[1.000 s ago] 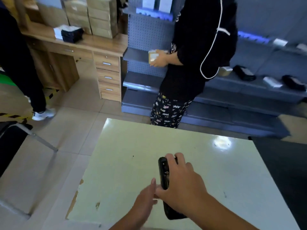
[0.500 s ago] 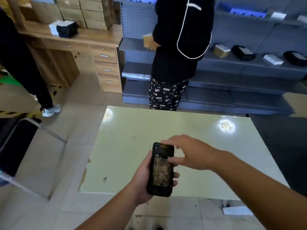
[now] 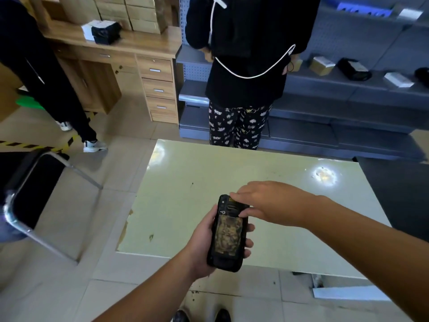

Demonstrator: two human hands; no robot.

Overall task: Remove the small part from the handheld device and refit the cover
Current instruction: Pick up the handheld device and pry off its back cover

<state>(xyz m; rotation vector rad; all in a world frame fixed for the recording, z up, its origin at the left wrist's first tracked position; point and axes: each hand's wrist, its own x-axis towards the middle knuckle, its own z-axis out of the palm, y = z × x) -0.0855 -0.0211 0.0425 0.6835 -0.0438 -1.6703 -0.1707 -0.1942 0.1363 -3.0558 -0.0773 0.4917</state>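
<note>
A black rugged handheld device [image 3: 228, 233] lies back side up in my left hand [image 3: 204, 247], held above the near edge of the pale green table [image 3: 290, 228]. Its back shows a worn, brownish cover panel. My left hand's fingers wrap around both long sides of the device. My right hand [image 3: 262, 203] reaches in from the right, with the thumb pressing on the device's upper back and the forefinger touching its top end. The small part is not visible.
A person in dark clothes [image 3: 246, 66] stands at the table's far edge, in front of grey shelving [image 3: 348, 101]. Another person's legs [image 3: 58, 89] are at the left by a wooden desk [image 3: 130, 66]. A black folding chair [image 3: 30, 189] stands at my left.
The device was lifted off the table by my left hand and turned back side up. My right hand moved from covering it to touching its top end. The camera view shifted back.
</note>
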